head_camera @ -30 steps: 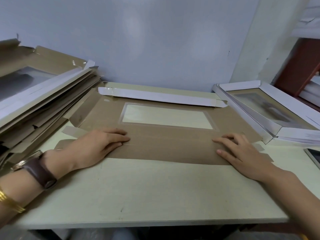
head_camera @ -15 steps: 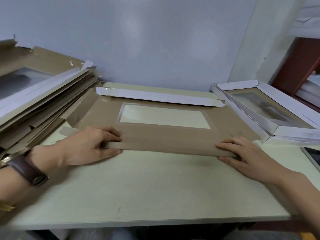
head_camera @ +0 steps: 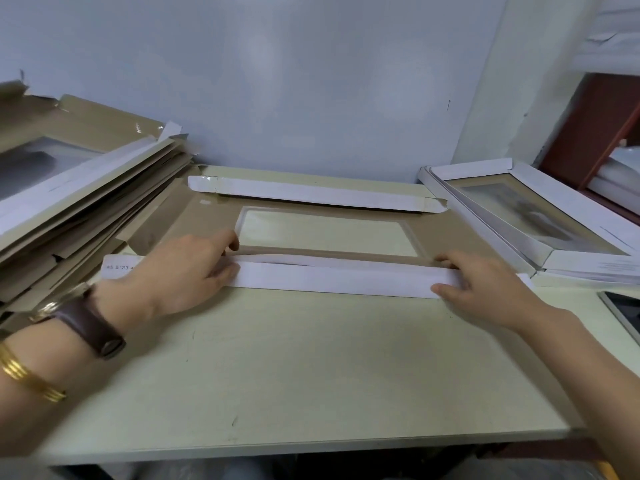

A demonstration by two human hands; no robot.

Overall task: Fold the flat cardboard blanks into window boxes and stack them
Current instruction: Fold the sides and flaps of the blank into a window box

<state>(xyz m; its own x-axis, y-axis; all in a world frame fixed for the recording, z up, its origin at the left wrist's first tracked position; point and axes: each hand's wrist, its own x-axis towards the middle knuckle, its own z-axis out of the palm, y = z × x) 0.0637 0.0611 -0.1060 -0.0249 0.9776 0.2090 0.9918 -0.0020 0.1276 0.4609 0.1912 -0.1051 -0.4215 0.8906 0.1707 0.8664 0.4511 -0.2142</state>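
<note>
Now the cardboard blank [head_camera: 450,233] lies flat in the middle of the table [head_camera: 311,368], brown side up, with its clear window [head_camera: 325,233] facing upward. Its far flap [head_camera: 311,195] is folded over and shows the white side. The near flap [head_camera: 332,277] is also turned over toward the window – it makes a long white strip, a little raised along its far edge.

The left hand [head_camera: 183,271] holds the left end of this strip: the thumb lies on the white face and the bent fingers reach over the far edge, so the flap is pinched between them. The right hand [head_camera: 485,289] holds the right end in the same way – thumb at the near edge, curled fingers over the far edge.

At the left side a pile of flat blanks [head_camera: 86,188] leans in a loose heap. At the right, folded window boxes [head_camera: 540,216] lie stacked, just beside the blank's right edge. A brown watch [head_camera: 86,323] and gold bangles [head_camera: 24,375] are on the left wrist.
</note>
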